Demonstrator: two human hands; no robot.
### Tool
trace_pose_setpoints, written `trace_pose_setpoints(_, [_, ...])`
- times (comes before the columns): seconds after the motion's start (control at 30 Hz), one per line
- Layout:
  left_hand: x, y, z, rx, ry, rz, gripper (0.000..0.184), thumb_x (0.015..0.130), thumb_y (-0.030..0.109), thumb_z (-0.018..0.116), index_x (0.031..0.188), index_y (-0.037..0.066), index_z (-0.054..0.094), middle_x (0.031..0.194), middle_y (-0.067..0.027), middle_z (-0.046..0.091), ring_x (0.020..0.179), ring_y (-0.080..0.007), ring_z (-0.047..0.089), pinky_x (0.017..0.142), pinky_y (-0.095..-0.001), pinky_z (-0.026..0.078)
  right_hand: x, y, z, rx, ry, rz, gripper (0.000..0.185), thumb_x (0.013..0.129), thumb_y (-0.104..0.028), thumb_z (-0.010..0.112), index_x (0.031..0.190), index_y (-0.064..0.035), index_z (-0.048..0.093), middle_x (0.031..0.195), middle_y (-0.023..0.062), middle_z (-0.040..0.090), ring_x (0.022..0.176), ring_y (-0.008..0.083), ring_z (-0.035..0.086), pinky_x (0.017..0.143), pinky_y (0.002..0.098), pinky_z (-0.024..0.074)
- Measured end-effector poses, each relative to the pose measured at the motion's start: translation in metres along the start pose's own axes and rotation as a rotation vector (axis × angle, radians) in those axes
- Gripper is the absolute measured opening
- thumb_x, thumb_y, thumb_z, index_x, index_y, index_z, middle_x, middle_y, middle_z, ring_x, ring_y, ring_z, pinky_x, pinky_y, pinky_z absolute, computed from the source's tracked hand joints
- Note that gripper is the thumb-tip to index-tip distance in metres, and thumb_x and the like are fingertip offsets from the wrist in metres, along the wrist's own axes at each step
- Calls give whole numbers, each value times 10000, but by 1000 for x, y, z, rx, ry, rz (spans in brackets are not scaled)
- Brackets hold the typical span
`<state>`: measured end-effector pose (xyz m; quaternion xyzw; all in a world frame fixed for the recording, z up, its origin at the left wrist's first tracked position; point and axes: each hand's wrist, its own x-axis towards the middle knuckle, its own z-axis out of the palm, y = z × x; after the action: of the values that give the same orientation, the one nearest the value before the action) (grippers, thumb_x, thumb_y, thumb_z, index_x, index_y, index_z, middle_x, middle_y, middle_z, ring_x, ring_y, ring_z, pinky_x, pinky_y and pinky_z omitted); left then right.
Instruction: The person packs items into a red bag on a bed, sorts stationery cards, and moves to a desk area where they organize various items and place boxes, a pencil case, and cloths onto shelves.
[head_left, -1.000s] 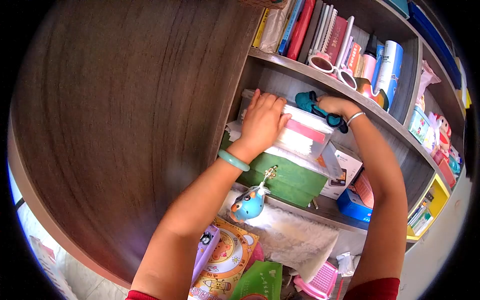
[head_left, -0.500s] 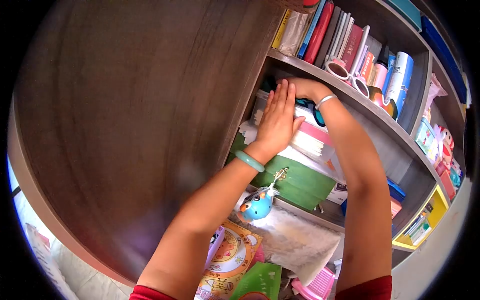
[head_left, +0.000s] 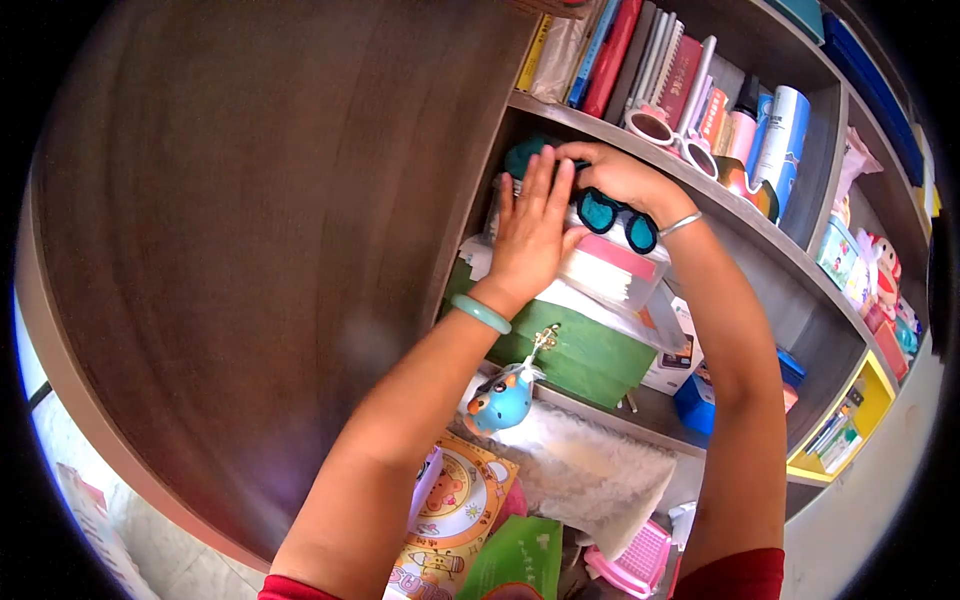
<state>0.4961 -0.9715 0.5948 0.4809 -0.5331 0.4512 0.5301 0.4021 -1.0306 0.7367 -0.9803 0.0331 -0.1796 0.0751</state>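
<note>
My left hand (head_left: 532, 230) lies flat with its fingers stretched out, against the front of a clear plastic box (head_left: 625, 287) on the shelf. My right hand (head_left: 628, 185) curls over the top of the box. Its fingers are bent around a dark teal item (head_left: 525, 157), whose kind I cannot make out, partly behind my left fingertips. Just below the right hand, sunglasses-shaped pieces (head_left: 598, 211) with teal lenses and dark rims rest against the box. Under the clear box stands a green box (head_left: 590, 360) with a metal clasp, from which a blue round charm (head_left: 503, 402) hangs.
A dark wooden panel (head_left: 270, 250) fills the left side. Above are books (head_left: 612, 60) and pink-rimmed sunglasses (head_left: 650, 125). A yellow cubby (head_left: 877, 395) is at right. Below lie a fluffy white cloth (head_left: 590, 455), a green bag (head_left: 520, 555) and a pink basket (head_left: 635, 560).
My right hand has lifted slightly off the box top and shifted right, uncovering the teal lenses and the dark teal item. My left hand stays flat on the box. The view has shifted slightly.
</note>
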Motion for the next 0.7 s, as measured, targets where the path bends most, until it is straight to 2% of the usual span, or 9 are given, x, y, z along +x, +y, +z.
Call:
trace_pose_setpoints(0.07, [1, 4, -2, 13, 42, -76, 954, 699, 242, 725, 1400, 7, 122, 1443, -258, 106, 1329, -395, 174, 1076, -507, 146, -5, -2, -1, -75, 26, -40, 400, 717, -19, 514, 1116, -7, 539, 1089, 146, 575, 998, 209, 538, 847, 274, 420])
trace_pose_setpoints(0.13, [-1, 2, 0, -42, 66, -91, 961, 697, 256, 727, 1397, -1, 121, 1437, -266, 115, 1323, -399, 188, 1077, -498, 154, -8, -2, -4, -167, -58, 32, 303, 717, -37, 541, 1018, -1, 546, 989, 87, 594, 925, 184, 528, 823, 271, 404])
trace_pose_setpoints(0.27, [0, 0, 0, -15, 48, -92, 930, 730, 366, 681, 1383, -22, 144, 1394, -275, 228, 1281, -402, 268, 1074, -468, 187, -24, 17, -18, -316, -97, 2, 227, 695, -47, 551, 916, 4, 534, 872, 123, 587, 856, 204, 539, 780, 299, 411])
trace_pose_setpoints(0.33, [1, 1, 0, 47, 19, -94, 846, 767, 440, 619, 1376, 14, 217, 1330, -262, 332, 1231, -397, 331, 1069, -462, 203, -39, 34, -26, -342, -73, 33, 217, 690, -32, 551, 903, 11, 545, 887, 130, 598, 873, 221, 550, 780, 312, 416])
trace_pose_setpoints(0.43, [2, 4, -3, 147, -55, -102, 747, 782, 443, 600, 1357, 68, 307, 1304, -254, 355, 1216, -398, 344, 1071, -460, 201, -59, 76, -37, -362, -24, 121, 232, 683, 12, 525, 912, 15, 567, 914, 140, 613, 902, 234, 557, 807, 319, 420])
trace_pose_setpoints(0.5, [2, 5, -4, 130, -54, -102, 699, 789, 442, 593, 1336, 82, 349, 1299, -255, 358, 1216, -401, 342, 1072, -460, 199, -63, 108, -42, -329, -15, 315, 276, 683, 41, 492, 941, 4, 582, 943, 139, 620, 927, 242, 558, 841, 311, 414])
trace_pose_setpoints(0.53, [2, 4, -4, 117, -52, -105, 653, 795, 441, 585, 1316, 97, 392, 1294, -256, 362, 1215, -403, 341, 1073, -461, 197, -65, 118, -44, -436, -12, 256, 312, 681, 57, 469, 961, -4, 593, 979, 143, 620, 958, 242, 554, 860, 303, 409])
trace_pose_setpoints(0.57, [1, 3, -4, 124, -48, -105, 653, 795, 441, 585, 1316, 97, 392, 1294, -256, 362, 1215, -403, 341, 1073, -461, 197, -68, 112, -41, -442, 44, 290, 305, 689, 43, 480, 965, -13, 599, 996, 143, 619, 972, 233, 550, 853, 306, 412])
trace_pose_setpoints(0.7, [0, 3, -2, 80, -39, -99, 613, 795, 426, 594, 1269, 69, 440, 1297, -262, 356, 1220, -415, 327, 1075, -467, 187, -48, 128, -44, -467, -35, 349, 307, 709, 6, 509, 997, -46, 602, 1025, 129, 613, 988, 236, 549, 863, 310, 411])
